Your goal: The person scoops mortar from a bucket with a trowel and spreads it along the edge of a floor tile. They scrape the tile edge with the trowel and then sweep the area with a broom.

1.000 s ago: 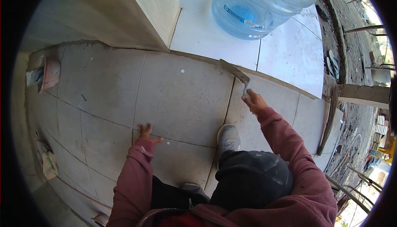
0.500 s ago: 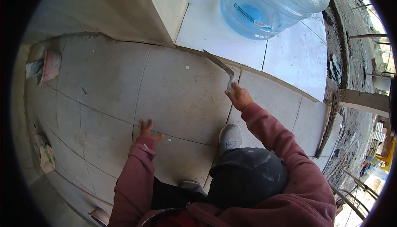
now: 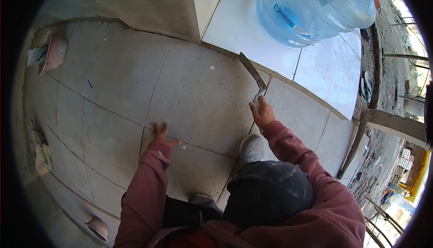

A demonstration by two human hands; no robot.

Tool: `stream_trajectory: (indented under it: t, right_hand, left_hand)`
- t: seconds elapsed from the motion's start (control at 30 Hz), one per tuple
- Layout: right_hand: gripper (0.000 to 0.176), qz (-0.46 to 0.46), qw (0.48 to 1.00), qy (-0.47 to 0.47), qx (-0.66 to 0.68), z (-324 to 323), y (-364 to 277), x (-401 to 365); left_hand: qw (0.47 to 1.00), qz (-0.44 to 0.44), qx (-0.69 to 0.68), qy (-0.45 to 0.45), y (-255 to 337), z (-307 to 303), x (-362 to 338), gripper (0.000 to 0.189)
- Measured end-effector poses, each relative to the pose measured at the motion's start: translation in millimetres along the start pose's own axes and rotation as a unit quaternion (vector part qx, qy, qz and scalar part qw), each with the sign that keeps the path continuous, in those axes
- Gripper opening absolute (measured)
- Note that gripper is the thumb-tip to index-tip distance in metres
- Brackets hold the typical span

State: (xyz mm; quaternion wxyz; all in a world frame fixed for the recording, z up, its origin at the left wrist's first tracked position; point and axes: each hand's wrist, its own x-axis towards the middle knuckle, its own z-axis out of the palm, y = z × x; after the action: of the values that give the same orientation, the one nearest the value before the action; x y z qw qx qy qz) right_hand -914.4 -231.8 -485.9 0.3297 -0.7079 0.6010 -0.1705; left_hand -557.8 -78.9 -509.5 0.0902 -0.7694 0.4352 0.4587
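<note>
A knife with a long, slightly curved blade (image 3: 252,71) is in my right hand (image 3: 263,114), whose fingers wrap round its pale grey handle. The blade angles forward and left over the floor, its tip close to the edge of the white tiled step. My left hand (image 3: 160,134) rests with fingers spread at the joint between grey floor tiles (image 3: 198,92). Just behind the right hand is my grey shoe (image 3: 251,148), beside a tile joint.
A large blue water bottle (image 3: 311,11) stands on the white tiled step (image 3: 275,58), next to a wall corner (image 3: 205,9). At the far left are a reddish tub (image 3: 56,54) and a paper bag (image 3: 43,158). A small bowl-like container (image 3: 97,228) lies lower left. Rough ground borders the right.
My right hand has drawn back slightly toward me, and the blade now points more steeply forward. My left hand stays at the tile joint. The view has shifted a little.
</note>
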Motion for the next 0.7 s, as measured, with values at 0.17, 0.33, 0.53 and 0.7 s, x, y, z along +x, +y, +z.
stream_trajectory:
  t: [0.17, 0.33, 0.53, 0.7]
  right_hand:
    - [0.031, 0.062, 0.995, -0.071, 0.021, -36.9, 28.9, -12.4]
    - [0.037, 0.015, 0.997, -0.072, -0.020, -2.8, -14.5, 27.0]
    - [0.034, 0.029, 0.999, -0.038, 0.021, -4.8, 7.4, 1.1]
    - [0.033, 0.035, 0.998, -0.047, 0.029, -14.8, 7.8, -4.1]
  left_hand:
    - [1.000, 0.010, -0.009, -0.006, 0.4, -4.7, -0.4, 0.114]
    - [1.000, 0.004, -0.016, -0.005, 1.2, -2.3, -4.5, 0.114]
    - [1.000, -0.008, -0.025, -0.015, 0.8, -4.7, 0.5, 0.114]
    - [0.998, 0.014, -0.056, -0.003, 3.8, -7.2, -0.9, 0.115]
